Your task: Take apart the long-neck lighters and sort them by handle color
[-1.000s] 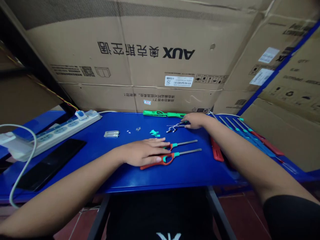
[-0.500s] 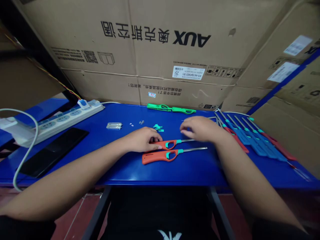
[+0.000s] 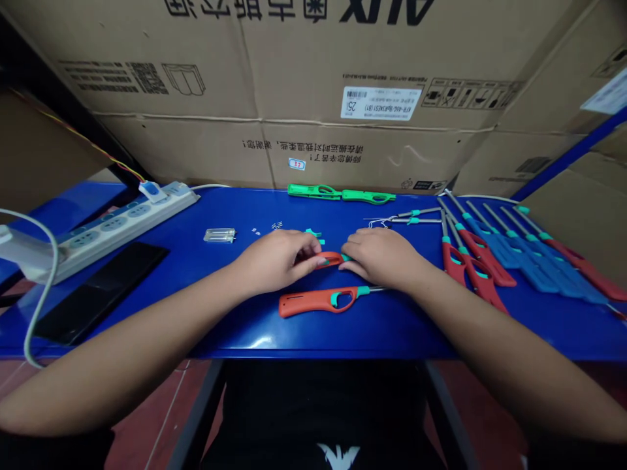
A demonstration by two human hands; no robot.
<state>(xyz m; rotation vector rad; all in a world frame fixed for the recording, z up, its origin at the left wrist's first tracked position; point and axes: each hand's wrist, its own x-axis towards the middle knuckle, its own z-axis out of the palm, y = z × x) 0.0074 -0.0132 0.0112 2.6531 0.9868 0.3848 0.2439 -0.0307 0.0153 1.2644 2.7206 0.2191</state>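
Observation:
Both my hands meet over an orange-red utility lighter (image 3: 329,259) at the middle of the blue table. My left hand (image 3: 277,261) grips its handle end, and my right hand (image 3: 379,258) closes around its teal collar. The hands hide most of this lighter, including its metal rod. Just below them, a second orange-red lighter with teal trim (image 3: 318,301) lies flat, touching neither hand. Small teal plastic parts (image 3: 313,234) sit just past my left fingers.
Bright green lighter shells (image 3: 340,194) lie along the back of the blue table (image 3: 235,329). Wired metal rods (image 3: 406,219) and several red and blue lighters (image 3: 509,258) lie to the right. A power strip (image 3: 122,225) and black phone (image 3: 100,292) lie left.
My right hand has moved left from beside the wired rods and closed on the upper lighter with my left hand. That lighter's rod is now hidden. The camera view has shifted.

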